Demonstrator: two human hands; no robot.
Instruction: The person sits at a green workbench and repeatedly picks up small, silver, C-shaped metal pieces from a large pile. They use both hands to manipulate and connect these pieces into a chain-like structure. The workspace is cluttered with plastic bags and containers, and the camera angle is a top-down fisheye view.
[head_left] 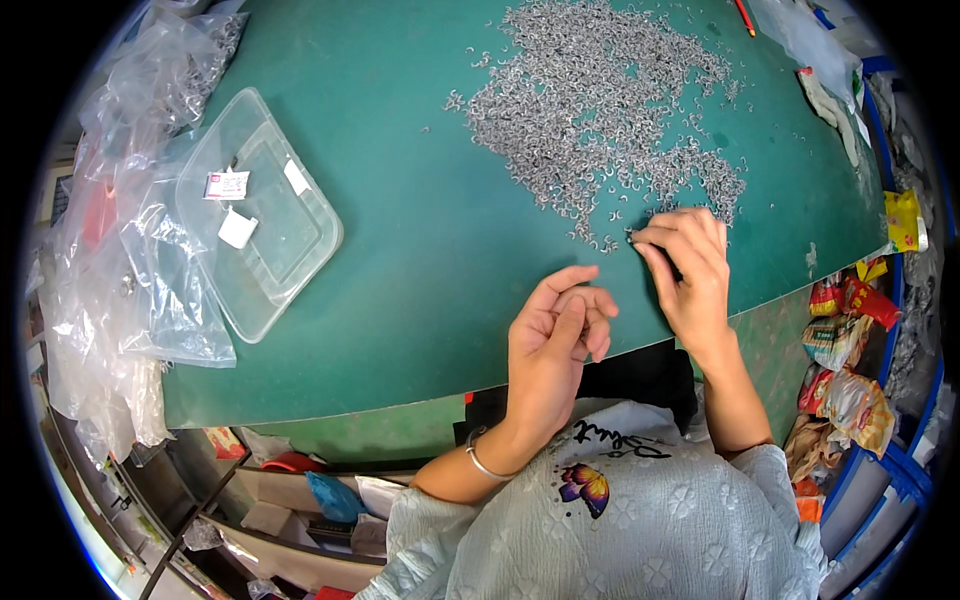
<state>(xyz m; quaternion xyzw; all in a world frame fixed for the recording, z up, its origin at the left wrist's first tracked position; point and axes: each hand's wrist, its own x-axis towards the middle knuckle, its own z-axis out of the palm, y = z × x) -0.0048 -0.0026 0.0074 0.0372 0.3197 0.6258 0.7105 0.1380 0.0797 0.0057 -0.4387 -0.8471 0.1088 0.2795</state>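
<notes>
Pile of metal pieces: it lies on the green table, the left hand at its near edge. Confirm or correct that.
Wrong hand: the head view shows the right hand at the near edge of the pile. The pile does lie on the green table.

Metal pieces (560, 130): small, grey, C-curved, loose
Pile (600, 90): jumbled, mixed orientations, on green tabletop (420, 250)
Strays (425, 129): scattered at edges
</notes>
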